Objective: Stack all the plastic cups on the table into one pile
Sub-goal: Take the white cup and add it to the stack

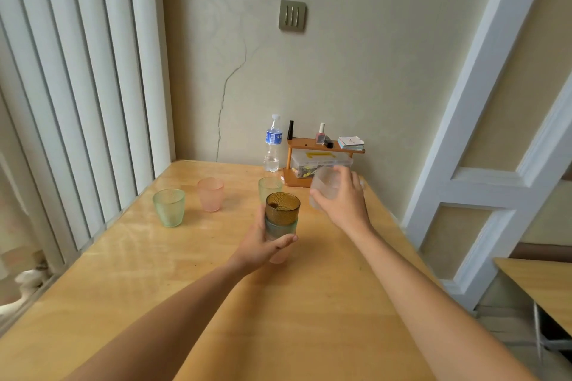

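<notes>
Stack [281,223] sits mid-table: amber cup on top, teal under it, pink at the bottom. Left hand [263,244] grip closed round its lower half. Right hand [345,195] grip wrapped on a frosted clear cup [325,189], lifted, tilted, just right of the stack. Probably light, stiff, slick plastic; take by the sidewall. Loose: green cup [169,207] and pink cup [210,194] far left, another green cup [270,185] half hidden behind the stack. Stack base is blurred.

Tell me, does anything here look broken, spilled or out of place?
Nothing is spilled, and the cups look intact. The one damaged thing is the wall: a long crack runs down it toward the table's back edge. The clear cup is tilted only because the right hand is carrying it.
</notes>
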